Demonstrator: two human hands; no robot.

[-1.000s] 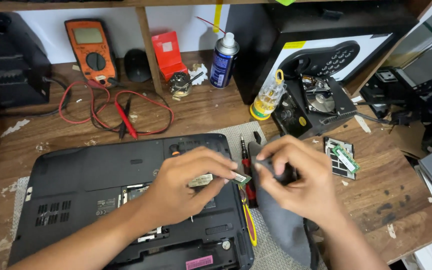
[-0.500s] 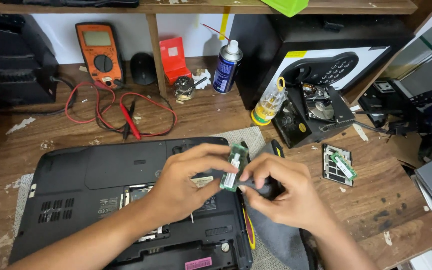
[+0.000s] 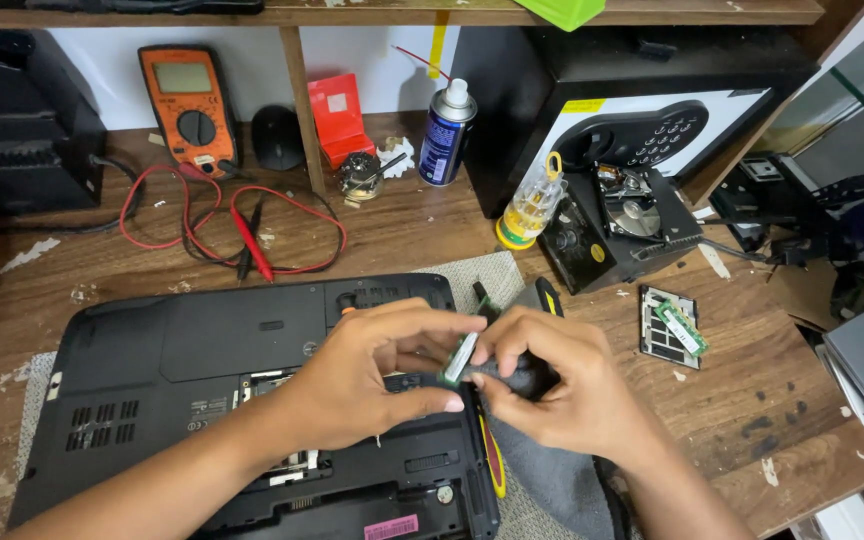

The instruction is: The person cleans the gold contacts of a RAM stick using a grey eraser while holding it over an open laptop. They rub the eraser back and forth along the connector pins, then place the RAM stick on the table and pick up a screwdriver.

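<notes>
Far left on the desk (image 3: 402, 230): orange multimeter (image 3: 186, 105) w/ red leads (image 3: 242, 235) sprawled in front, then the black laptop (image 3: 202, 380) lying bottom-up, its mem bay open. My left hand (image 3: 372, 385) sits over the bay, thumb & fingertips pinched on one edge of the small green RAM stick (image 3: 462, 358), held on edge just above the laptop. My right hand (image 3: 552, 385) is tight against it, closed on a dark eraser-like block (image 3: 517, 375) pressed to the stick's other side. Past that: blue spray can (image 3: 446, 133), opened hard drive (image 3: 620, 225), spare RAM module (image 3: 680, 328) on a small black cover. Risk imo: pressing too hard could flex or crack the board, a thin grip could let it slip & drop into the bay, and crumbs or static may foul the contacts.
</notes>
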